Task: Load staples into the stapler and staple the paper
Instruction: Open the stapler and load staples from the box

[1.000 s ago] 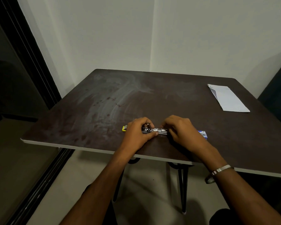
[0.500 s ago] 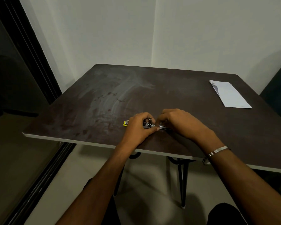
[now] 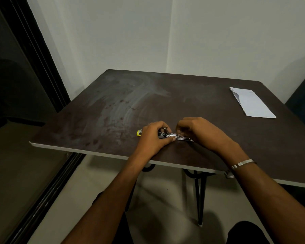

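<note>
Stapler (image 3: 173, 136) is seen lying flat near the front edge of the dark counter (image 3: 113, 111), its metal parts exposed between the two hands. A yellow end (image 3: 139, 133) shows just past the left hand (image 3: 152, 138), on the hand's outer side. The left hand's grip is curled round the rear of the stapler, thumb pressed along the near side of the metal channel. The right hand (image 3: 201, 131) is placed over the front part, its fingers (image 3: 180, 128) bent down and apparently pinching something small against the metal rail; whether a staple strip is held there cannot be told, since the spot is small and shadowed. Both hands touch the stapler, and it rests on the counter.

Folded white paper (image 3: 252, 104) is noted at the far right of the counter, well apart from the hands and lying flat. A metal bangle (image 3: 243, 163) is worn on the right wrist. Black hairpin legs (image 3: 200, 199) are visible under the counter's front edge, over a pale floor. Smeared marks are noted across the middle of the counter.
</note>
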